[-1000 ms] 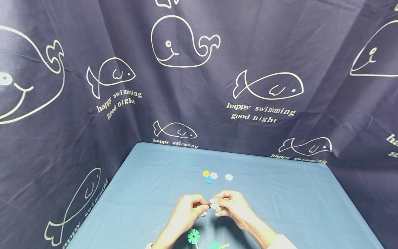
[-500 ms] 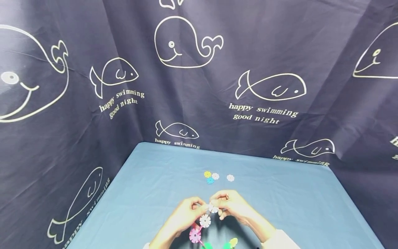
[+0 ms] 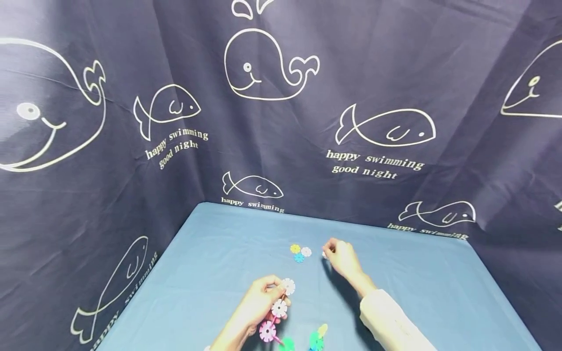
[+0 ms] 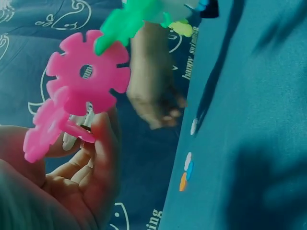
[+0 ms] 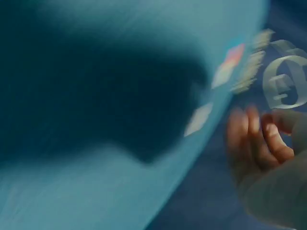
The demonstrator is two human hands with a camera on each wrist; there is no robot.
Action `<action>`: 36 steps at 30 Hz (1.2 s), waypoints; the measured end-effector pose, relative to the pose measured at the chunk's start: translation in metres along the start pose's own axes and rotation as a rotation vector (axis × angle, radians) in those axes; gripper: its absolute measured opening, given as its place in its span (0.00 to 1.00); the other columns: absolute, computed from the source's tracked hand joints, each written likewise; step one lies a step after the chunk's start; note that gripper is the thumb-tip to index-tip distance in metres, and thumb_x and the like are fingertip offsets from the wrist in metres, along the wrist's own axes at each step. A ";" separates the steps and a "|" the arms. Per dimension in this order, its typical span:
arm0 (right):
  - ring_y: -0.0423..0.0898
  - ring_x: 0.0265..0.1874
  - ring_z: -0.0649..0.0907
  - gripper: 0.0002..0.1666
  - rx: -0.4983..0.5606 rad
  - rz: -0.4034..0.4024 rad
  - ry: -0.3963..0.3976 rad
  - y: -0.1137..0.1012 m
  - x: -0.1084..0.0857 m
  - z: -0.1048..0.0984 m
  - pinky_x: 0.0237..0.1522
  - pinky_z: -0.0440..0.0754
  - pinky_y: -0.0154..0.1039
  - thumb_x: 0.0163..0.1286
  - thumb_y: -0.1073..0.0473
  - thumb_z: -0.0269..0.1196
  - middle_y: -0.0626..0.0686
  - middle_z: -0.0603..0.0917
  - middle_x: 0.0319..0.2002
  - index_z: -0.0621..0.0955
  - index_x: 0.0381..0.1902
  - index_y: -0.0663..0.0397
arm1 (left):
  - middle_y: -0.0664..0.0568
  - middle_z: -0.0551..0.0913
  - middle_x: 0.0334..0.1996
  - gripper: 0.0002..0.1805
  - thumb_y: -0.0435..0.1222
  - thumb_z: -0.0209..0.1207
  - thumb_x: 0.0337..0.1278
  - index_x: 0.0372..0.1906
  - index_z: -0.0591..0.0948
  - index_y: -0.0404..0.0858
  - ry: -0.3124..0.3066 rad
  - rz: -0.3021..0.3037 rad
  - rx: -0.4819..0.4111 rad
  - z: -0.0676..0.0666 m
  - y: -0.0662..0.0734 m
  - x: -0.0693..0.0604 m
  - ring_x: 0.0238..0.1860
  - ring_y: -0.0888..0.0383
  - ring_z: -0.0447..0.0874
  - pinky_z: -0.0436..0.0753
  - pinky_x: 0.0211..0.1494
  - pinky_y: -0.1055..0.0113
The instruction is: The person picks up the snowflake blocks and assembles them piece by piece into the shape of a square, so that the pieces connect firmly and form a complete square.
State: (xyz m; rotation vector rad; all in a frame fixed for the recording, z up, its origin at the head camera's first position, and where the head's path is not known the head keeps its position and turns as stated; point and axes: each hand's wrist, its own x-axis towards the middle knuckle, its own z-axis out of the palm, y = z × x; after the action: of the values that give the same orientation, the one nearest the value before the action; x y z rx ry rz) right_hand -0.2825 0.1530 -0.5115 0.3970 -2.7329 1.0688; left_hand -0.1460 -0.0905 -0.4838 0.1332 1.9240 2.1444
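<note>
A chain of flower-shaped discs is gripped by my left hand (image 3: 256, 303), whose thumb and fingers pinch the white disc (image 3: 288, 286) at its upper end. Below that hang another white disc (image 3: 279, 308), a pink disc (image 3: 267, 331) and green pieces (image 3: 317, 341). The left wrist view shows the pink disc (image 4: 88, 72) large in front of the left hand (image 4: 103, 167). My right hand (image 3: 344, 261), fingers loosely bent, hovers over a lone white disc (image 3: 324, 255). In the right wrist view this disc (image 5: 198, 120) lies apart from the blurred right hand (image 5: 264, 163).
Left of the right hand, a yellow disc (image 3: 295, 248), a white disc (image 3: 306, 252) and a blue disc (image 3: 299, 258) lie close together on the blue cloth (image 3: 210, 253). Behind the table hangs a dark curtain (image 3: 281, 146) with fish and whale drawings.
My right hand has let go of the chain's white disc and moved away to the lone white disc at the back. The left hand still holds the chain, slightly further left.
</note>
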 end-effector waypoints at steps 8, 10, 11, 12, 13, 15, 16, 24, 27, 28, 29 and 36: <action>0.62 0.41 0.81 0.12 -0.405 -0.200 0.007 0.041 0.001 0.012 0.38 0.82 0.61 0.61 0.64 0.73 0.59 0.80 0.40 0.84 0.42 0.59 | 0.45 0.87 0.26 0.12 0.36 0.56 0.72 0.40 0.78 0.28 0.003 0.021 -0.019 0.000 0.004 0.000 0.16 0.59 0.81 0.78 0.17 0.72; 0.59 0.38 0.81 0.12 -0.385 -0.201 0.024 0.040 -0.002 0.012 0.36 0.81 0.58 0.58 0.65 0.75 0.57 0.78 0.36 0.83 0.38 0.58 | 0.45 0.87 0.26 0.12 0.36 0.57 0.72 0.40 0.78 0.28 0.000 0.018 -0.024 0.001 0.005 0.000 0.16 0.59 0.81 0.78 0.17 0.72; 0.57 0.36 0.80 0.13 -0.356 -0.191 0.020 0.039 -0.003 0.012 0.35 0.81 0.56 0.57 0.66 0.75 0.55 0.78 0.34 0.81 0.37 0.58 | 0.44 0.87 0.26 0.12 0.36 0.57 0.72 0.40 0.78 0.28 -0.001 0.014 -0.027 0.001 0.005 0.000 0.16 0.58 0.82 0.78 0.17 0.72; 0.55 0.33 0.79 0.14 -0.318 -0.177 0.009 0.038 -0.005 0.012 0.34 0.80 0.54 0.56 0.66 0.76 0.54 0.77 0.32 0.80 0.35 0.57 | 0.44 0.87 0.26 0.12 0.36 0.57 0.72 0.40 0.78 0.28 -0.001 0.013 -0.030 0.002 0.005 0.000 0.16 0.58 0.82 0.78 0.17 0.72; 0.52 0.31 0.78 0.15 -0.278 -0.160 -0.006 0.037 -0.006 0.012 0.33 0.79 0.51 0.55 0.67 0.76 0.52 0.76 0.30 0.79 0.35 0.57 | 0.44 0.87 0.26 0.12 0.36 0.57 0.72 0.40 0.79 0.28 0.001 0.014 -0.029 0.002 0.005 0.000 0.16 0.58 0.82 0.78 0.17 0.72; 0.47 0.26 0.75 0.16 -0.192 -0.125 -0.054 0.034 -0.011 0.009 0.31 0.76 0.45 0.55 0.68 0.76 0.49 0.74 0.25 0.77 0.34 0.55 | 0.44 0.87 0.27 0.12 0.36 0.56 0.72 0.41 0.78 0.28 0.002 0.010 -0.029 0.002 0.005 -0.001 0.16 0.58 0.82 0.79 0.17 0.72; 0.44 0.25 0.74 0.16 -0.150 -0.108 -0.079 0.033 -0.014 0.008 0.30 0.74 0.42 0.56 0.69 0.75 0.47 0.74 0.24 0.77 0.34 0.54 | 0.44 0.87 0.27 0.12 0.36 0.56 0.72 0.41 0.78 0.28 0.002 0.005 -0.029 0.002 0.005 -0.001 0.17 0.58 0.82 0.79 0.18 0.71; 0.45 0.23 0.84 0.06 0.453 -0.004 -0.296 0.006 -0.051 -0.004 0.28 0.86 0.40 0.68 0.73 0.63 0.56 0.83 0.29 0.78 0.42 0.69 | 0.46 0.86 0.27 0.10 0.36 0.53 0.74 0.44 0.76 0.30 -0.003 -0.025 -0.055 0.005 0.006 -0.004 0.19 0.58 0.82 0.82 0.19 0.68; 0.50 0.28 0.87 0.10 0.692 0.025 -0.306 -0.015 -0.063 -0.010 0.34 0.88 0.47 0.71 0.71 0.62 0.62 0.84 0.32 0.75 0.45 0.75 | 0.46 0.85 0.27 0.10 0.35 0.52 0.74 0.44 0.75 0.30 -0.007 -0.022 -0.074 0.005 0.008 -0.004 0.19 0.58 0.82 0.82 0.19 0.68; 0.50 0.28 0.87 0.10 0.722 0.019 -0.293 -0.023 -0.067 -0.012 0.35 0.88 0.48 0.70 0.70 0.63 0.63 0.84 0.32 0.76 0.44 0.75 | 0.46 0.85 0.27 0.10 0.35 0.52 0.74 0.44 0.75 0.29 -0.008 -0.024 -0.079 0.006 0.009 -0.004 0.19 0.58 0.82 0.82 0.19 0.69; 0.50 0.28 0.87 0.10 0.728 -0.001 -0.277 -0.030 -0.071 -0.015 0.35 0.88 0.48 0.70 0.70 0.64 0.63 0.85 0.32 0.76 0.44 0.74 | 0.46 0.85 0.27 0.10 0.34 0.52 0.74 0.44 0.75 0.29 -0.009 -0.024 -0.083 0.006 0.009 -0.004 0.19 0.58 0.82 0.82 0.19 0.68; 0.44 0.27 0.86 0.07 0.661 -0.081 -0.191 -0.068 -0.092 -0.027 0.34 0.87 0.40 0.67 0.65 0.69 0.57 0.87 0.30 0.81 0.36 0.62 | 0.44 0.86 0.26 0.11 0.35 0.52 0.75 0.43 0.75 0.29 -0.010 -0.028 -0.071 0.010 0.010 -0.003 0.19 0.57 0.83 0.83 0.19 0.67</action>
State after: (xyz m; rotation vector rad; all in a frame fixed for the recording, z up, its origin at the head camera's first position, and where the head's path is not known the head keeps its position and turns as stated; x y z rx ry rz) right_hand -0.1727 0.1399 -0.4729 0.7199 -2.4074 1.9850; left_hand -0.1417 -0.0831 -0.4722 0.1022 1.8313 2.1860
